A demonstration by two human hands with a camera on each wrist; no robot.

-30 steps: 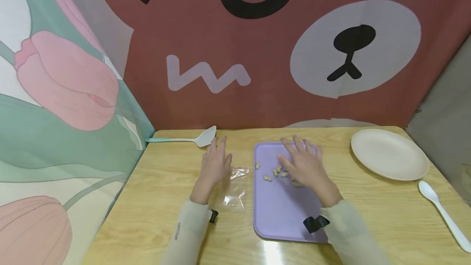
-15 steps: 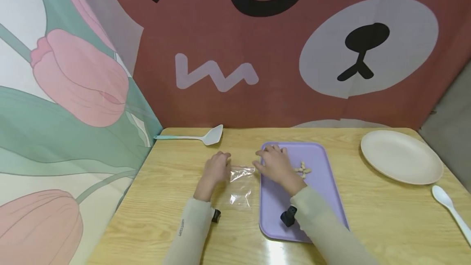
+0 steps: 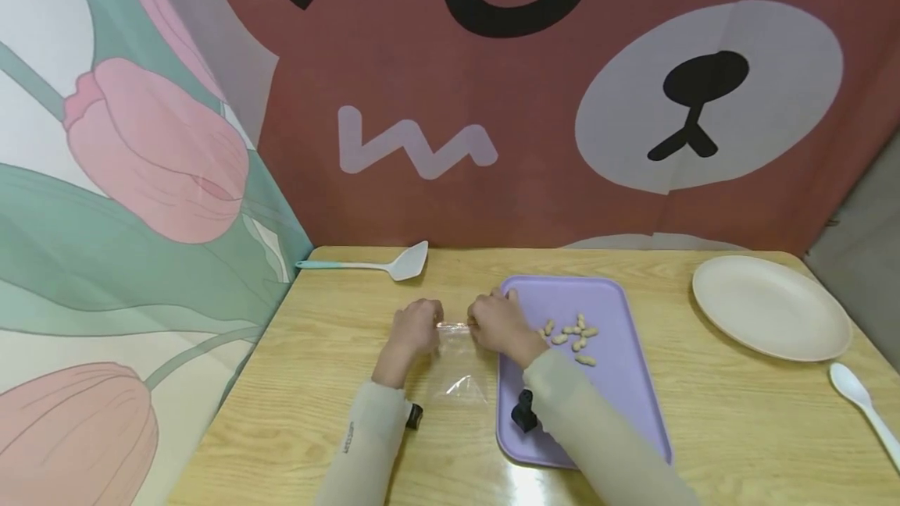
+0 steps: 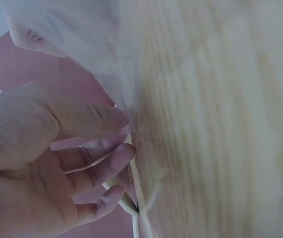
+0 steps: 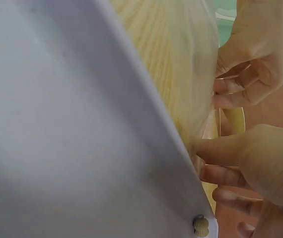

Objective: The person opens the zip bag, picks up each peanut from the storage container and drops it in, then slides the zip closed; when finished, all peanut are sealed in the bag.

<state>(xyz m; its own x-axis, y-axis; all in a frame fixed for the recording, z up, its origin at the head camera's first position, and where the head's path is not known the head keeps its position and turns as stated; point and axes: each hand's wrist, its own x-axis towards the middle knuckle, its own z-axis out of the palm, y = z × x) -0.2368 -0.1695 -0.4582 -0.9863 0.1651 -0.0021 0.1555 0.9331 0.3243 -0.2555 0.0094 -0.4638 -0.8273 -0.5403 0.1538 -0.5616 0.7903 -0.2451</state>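
A clear plastic zip bag [image 3: 460,383] lies on the wooden table, its top edge raised between both hands. My left hand [image 3: 416,326] pinches the upper left corner; in the left wrist view, its thumb and forefinger [image 4: 112,121] meet at the film's edge. At the opposite corner my right hand [image 3: 498,322] pinches the bag, thumb against fingers, in the right wrist view too. That hand is over the left rim of a purple tray [image 3: 612,412]. Several unshelled peanuts [image 3: 559,339] are scattered on the tray, partly hidden by the right hand.
Along the back left edge of the table [image 3: 281,389] lies a white spatula [image 3: 409,262] with a turquoise handle end. A cream oval plate [image 3: 769,307] stands at the far right, with a white spoon [image 3: 852,389] in front of it. Printed cloth hangs behind the table.
My right hand has moved left from above the peanuts to the bag's top corner. My left hand's spread fingers have drawn in and grip the other corner. The bag's top edge is lifted.
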